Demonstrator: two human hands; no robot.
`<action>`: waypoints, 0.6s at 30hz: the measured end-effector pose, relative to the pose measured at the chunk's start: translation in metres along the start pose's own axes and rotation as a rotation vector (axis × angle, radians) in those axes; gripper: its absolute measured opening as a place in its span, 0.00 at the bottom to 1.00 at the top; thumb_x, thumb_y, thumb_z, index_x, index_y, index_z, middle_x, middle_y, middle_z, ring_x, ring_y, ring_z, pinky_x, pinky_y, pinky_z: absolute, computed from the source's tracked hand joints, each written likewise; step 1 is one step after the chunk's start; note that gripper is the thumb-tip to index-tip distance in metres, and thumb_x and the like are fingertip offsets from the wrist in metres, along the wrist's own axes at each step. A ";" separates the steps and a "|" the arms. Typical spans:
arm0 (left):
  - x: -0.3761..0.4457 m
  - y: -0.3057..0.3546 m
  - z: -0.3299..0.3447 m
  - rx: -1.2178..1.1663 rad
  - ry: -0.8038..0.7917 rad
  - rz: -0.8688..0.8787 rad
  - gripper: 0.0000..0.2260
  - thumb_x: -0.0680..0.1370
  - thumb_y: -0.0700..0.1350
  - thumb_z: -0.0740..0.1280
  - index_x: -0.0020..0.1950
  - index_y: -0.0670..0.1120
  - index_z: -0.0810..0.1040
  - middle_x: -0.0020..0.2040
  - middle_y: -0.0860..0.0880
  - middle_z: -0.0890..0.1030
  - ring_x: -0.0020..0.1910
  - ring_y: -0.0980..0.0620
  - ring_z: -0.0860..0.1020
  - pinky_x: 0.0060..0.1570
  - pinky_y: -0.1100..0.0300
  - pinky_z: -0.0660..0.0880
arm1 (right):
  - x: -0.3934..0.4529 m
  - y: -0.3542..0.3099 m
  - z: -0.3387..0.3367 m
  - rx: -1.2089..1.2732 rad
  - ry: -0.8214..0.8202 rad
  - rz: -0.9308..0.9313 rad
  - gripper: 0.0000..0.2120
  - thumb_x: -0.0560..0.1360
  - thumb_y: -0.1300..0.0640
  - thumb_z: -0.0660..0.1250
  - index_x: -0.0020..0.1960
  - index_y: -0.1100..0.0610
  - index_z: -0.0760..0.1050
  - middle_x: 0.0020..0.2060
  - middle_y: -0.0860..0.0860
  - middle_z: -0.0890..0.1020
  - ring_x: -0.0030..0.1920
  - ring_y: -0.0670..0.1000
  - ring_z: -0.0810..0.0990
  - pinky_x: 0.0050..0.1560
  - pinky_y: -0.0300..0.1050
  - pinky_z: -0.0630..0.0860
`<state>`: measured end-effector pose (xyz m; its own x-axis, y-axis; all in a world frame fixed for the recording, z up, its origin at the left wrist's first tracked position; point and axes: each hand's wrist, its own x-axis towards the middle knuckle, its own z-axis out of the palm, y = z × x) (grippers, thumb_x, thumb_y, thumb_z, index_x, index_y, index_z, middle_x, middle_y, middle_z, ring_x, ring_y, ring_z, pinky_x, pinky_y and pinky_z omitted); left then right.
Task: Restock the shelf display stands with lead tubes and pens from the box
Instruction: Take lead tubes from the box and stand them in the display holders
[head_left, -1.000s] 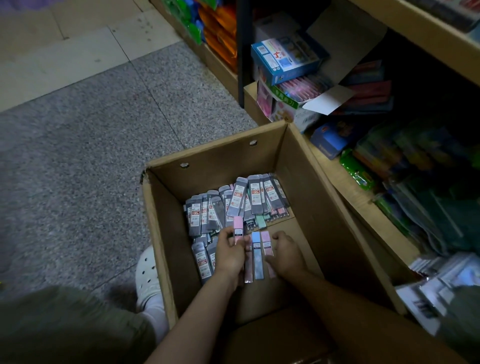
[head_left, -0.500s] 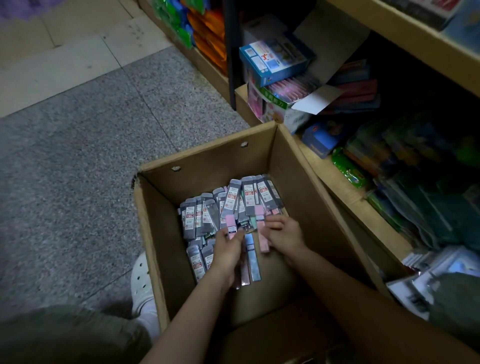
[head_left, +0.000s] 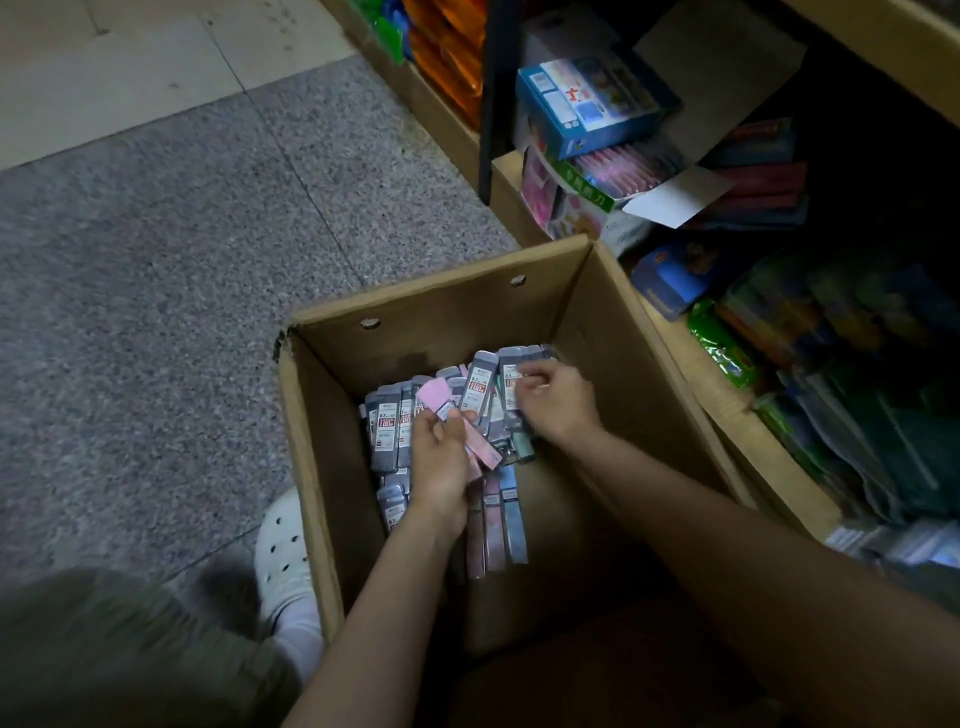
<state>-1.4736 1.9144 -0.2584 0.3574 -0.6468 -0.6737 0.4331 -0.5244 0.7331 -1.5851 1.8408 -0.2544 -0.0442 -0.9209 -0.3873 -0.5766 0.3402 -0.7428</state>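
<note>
Both hands work inside the brown cardboard box (head_left: 613, 332): left hand (head_left: 441, 457) grips pink flat lead tubes (head_left: 457, 423), long axis pointing away; right hand (head_left: 556, 397), nearer, pinches grey lead tubes (head_left: 483, 384) at the far wall.

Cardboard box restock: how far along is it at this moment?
Early. Done: nothing visibly placed on a display stand. In hand: left hand grips a pink flat lead tube; right hand picks among grey lead tubes. Left: the brown cardboard box holds many tubes.
</note>
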 end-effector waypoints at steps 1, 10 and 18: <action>0.002 0.000 0.000 -0.007 0.004 -0.008 0.10 0.83 0.46 0.59 0.62 0.44 0.71 0.54 0.43 0.81 0.49 0.47 0.79 0.53 0.47 0.78 | 0.010 0.001 -0.001 -0.079 0.067 0.019 0.14 0.76 0.63 0.66 0.61 0.61 0.77 0.55 0.56 0.83 0.49 0.49 0.79 0.43 0.24 0.69; 0.016 -0.007 -0.002 0.050 0.045 -0.006 0.07 0.82 0.48 0.62 0.58 0.47 0.70 0.41 0.47 0.80 0.34 0.56 0.78 0.33 0.61 0.76 | 0.042 0.018 0.031 -0.285 0.027 0.119 0.31 0.72 0.55 0.74 0.69 0.57 0.63 0.63 0.58 0.76 0.64 0.60 0.74 0.64 0.54 0.71; 0.000 -0.004 0.003 0.159 -0.025 0.014 0.04 0.83 0.46 0.58 0.57 0.48 0.68 0.37 0.50 0.75 0.29 0.57 0.73 0.26 0.65 0.73 | 0.029 0.031 0.011 -0.013 0.138 0.188 0.18 0.72 0.61 0.73 0.61 0.57 0.76 0.55 0.54 0.83 0.55 0.51 0.80 0.58 0.38 0.72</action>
<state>-1.4784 1.9149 -0.2608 0.3405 -0.6672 -0.6625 0.2908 -0.5953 0.7490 -1.5955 1.8271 -0.2948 -0.2625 -0.8593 -0.4390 -0.5579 0.5064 -0.6575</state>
